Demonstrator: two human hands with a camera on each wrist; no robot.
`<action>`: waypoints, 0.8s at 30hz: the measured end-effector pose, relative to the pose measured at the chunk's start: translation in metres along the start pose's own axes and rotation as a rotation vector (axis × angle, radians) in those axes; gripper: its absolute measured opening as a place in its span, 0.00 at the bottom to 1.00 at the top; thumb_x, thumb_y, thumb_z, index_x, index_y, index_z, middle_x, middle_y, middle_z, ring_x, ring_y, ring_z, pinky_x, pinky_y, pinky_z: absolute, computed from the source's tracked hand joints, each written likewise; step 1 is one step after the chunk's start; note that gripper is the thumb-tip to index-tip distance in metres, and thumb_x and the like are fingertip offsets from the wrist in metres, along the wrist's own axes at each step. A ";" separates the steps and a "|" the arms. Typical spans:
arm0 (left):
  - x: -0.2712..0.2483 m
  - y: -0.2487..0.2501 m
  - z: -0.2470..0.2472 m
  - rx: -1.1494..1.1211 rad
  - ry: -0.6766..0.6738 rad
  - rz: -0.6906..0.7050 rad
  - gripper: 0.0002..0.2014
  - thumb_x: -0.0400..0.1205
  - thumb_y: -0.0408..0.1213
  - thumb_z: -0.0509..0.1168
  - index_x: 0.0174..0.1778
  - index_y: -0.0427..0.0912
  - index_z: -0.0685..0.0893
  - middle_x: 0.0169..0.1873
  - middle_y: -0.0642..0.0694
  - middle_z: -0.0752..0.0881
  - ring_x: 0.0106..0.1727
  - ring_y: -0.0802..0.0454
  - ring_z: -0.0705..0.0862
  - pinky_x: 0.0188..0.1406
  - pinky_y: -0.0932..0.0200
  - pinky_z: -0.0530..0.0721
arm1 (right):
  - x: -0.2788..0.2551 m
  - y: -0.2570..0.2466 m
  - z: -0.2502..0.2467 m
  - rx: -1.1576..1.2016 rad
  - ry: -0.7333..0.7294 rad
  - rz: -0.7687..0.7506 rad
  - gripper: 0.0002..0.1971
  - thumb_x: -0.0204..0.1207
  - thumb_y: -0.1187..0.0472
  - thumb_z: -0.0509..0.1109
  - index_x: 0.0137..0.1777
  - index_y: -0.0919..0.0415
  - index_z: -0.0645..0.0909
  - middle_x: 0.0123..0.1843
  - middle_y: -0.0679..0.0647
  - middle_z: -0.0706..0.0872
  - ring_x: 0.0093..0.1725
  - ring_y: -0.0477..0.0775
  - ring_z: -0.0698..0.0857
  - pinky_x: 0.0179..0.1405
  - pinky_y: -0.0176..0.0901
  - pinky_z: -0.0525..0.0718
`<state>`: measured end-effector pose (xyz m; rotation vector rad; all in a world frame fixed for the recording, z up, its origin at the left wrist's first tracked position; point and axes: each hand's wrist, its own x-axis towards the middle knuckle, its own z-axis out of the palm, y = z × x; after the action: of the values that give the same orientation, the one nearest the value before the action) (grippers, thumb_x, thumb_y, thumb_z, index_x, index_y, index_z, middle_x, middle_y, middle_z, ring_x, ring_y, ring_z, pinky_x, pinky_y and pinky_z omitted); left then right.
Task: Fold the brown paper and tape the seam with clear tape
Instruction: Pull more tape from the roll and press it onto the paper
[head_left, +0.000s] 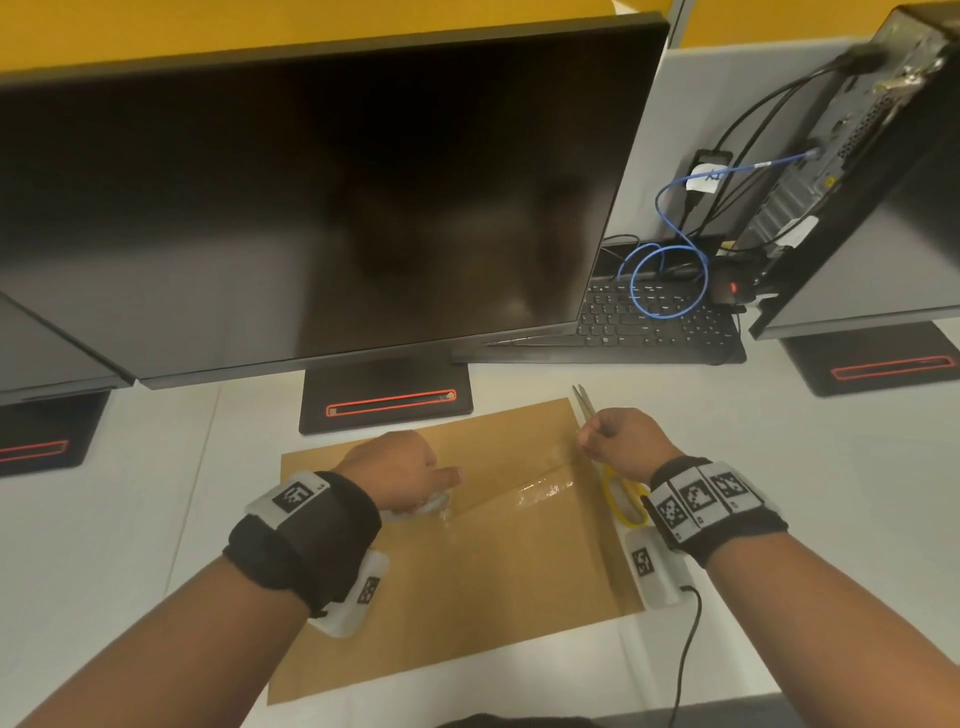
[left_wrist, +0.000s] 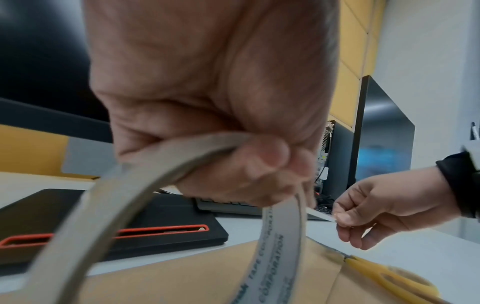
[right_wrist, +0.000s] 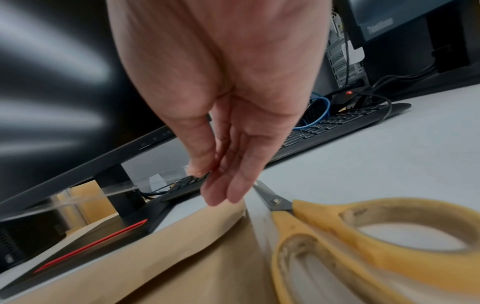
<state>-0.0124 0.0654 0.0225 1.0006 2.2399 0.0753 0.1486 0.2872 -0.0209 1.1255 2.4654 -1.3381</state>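
Observation:
The brown paper lies folded flat on the white desk, its seam running diagonally across the middle. My left hand grips the roll of clear tape at the seam's left end; in the left wrist view the fingers curl through the roll's ring. My right hand pinches the free end of the tape between thumb and fingers at the paper's far right corner. A clear tape strip stretches between the two hands just above the seam, also visible as a taut tape strip.
Yellow-handled scissors lie shut under my right wrist at the paper's right edge, blades pointing away. A large monitor on a black stand base sits right behind the paper. A keyboard, cables and a computer tower stand at the back right.

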 end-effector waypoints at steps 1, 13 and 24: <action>0.002 -0.001 -0.001 -0.007 0.002 -0.026 0.28 0.79 0.65 0.60 0.26 0.44 0.78 0.21 0.48 0.80 0.24 0.52 0.77 0.42 0.54 0.83 | 0.001 0.000 0.000 -0.008 0.006 -0.004 0.09 0.79 0.62 0.67 0.38 0.57 0.82 0.36 0.46 0.85 0.40 0.47 0.82 0.43 0.38 0.76; 0.001 -0.020 0.011 0.036 0.026 -0.080 0.26 0.81 0.60 0.59 0.26 0.43 0.82 0.21 0.50 0.79 0.26 0.51 0.78 0.38 0.57 0.79 | 0.003 0.010 -0.008 -0.051 0.015 0.032 0.11 0.78 0.67 0.66 0.35 0.56 0.82 0.35 0.47 0.86 0.37 0.43 0.84 0.35 0.29 0.76; 0.008 -0.006 0.036 0.226 0.061 -0.210 0.21 0.78 0.59 0.64 0.49 0.43 0.84 0.44 0.46 0.86 0.48 0.46 0.86 0.44 0.56 0.80 | 0.014 0.005 0.008 -0.282 -0.004 0.100 0.11 0.78 0.61 0.69 0.34 0.51 0.81 0.32 0.38 0.78 0.32 0.33 0.75 0.26 0.25 0.65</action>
<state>0.0019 0.0592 -0.0115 0.8805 2.4366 -0.2477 0.1402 0.2909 -0.0352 1.1564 2.4587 -0.9290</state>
